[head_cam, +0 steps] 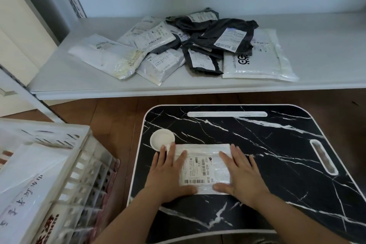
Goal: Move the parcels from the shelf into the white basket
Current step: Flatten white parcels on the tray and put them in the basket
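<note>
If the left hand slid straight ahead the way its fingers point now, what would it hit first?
Most likely the small round white dish. The left hand lies flat on the white parcel, and its fingertips already reach the dish's near rim; whether they touch it I cannot tell.

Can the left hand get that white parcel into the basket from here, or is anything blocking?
Probably yes. The left hand lies flat on the white parcel on the marble tray; the white basket sits open-topped just to its left, with nothing between them.
</note>
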Demonstrator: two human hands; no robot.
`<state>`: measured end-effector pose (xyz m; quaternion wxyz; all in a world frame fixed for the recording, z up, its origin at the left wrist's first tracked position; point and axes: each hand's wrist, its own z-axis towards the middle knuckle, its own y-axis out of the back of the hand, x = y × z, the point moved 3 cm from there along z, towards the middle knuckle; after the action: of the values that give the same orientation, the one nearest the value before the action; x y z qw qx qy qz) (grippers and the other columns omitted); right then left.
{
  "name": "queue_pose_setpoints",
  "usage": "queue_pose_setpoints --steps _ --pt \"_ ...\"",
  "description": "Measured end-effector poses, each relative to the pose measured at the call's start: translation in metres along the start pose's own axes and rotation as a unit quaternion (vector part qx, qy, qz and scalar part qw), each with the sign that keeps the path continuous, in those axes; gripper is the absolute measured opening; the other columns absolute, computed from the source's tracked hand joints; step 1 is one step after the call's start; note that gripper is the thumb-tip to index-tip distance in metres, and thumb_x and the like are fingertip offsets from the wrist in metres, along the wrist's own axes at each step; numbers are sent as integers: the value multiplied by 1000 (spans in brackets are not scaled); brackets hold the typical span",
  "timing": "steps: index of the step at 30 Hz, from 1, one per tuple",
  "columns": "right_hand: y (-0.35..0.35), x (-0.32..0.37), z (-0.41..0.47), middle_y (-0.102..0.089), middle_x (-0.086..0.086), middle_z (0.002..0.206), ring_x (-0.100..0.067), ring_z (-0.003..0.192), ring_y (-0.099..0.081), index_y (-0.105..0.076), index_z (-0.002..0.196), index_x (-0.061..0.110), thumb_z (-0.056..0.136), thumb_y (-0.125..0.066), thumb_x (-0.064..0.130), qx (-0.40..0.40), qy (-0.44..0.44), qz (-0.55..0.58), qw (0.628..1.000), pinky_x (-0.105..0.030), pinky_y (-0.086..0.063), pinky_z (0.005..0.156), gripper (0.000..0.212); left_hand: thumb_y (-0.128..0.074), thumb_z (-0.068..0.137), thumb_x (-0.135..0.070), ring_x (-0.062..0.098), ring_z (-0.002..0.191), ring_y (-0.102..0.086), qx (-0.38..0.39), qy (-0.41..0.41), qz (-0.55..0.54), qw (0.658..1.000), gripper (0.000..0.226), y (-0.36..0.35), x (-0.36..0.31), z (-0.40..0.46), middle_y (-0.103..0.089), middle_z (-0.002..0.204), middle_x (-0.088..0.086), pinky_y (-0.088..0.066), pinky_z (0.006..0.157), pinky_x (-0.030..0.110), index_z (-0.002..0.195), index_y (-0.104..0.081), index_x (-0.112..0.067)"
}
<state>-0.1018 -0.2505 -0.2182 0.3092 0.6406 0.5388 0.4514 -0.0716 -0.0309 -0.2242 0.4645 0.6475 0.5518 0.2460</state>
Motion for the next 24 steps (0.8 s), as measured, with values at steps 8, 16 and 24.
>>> queue_pose_setpoints --steps 8,16,24 --pt "16 26 -10 -46 -17 136 -33 117 -50 -38 143 14 63 -89 20 -89 -196 358 909 -46 -43 102 95 -78 77 -17 20 109 -62 -102 231 -555 792 53 23 15 -30 -63 124 6 -51 97 41 125 -57 -12" --pt "73 139 9 -65 1 97 -21 87 -64 -57 124 10 85 -70 11 -117 -51 447 886 -42 -53 84 41 -63 91 -16 19 98 -67 -193 219 -625 724 19 83 118 -82 -68 109 2 -56 86 42 109 -61 -20" --pt "78 318 34 -54 4 120 -8 97 -57 -49 133 19 90 -64 33 -49 194 242 950 -24 -45 87 48 -52 94 -1 39 105 -60 -380 412 -675 480 34 64 294 -182 -60 121 22 -52 91 48 127 -49 4"
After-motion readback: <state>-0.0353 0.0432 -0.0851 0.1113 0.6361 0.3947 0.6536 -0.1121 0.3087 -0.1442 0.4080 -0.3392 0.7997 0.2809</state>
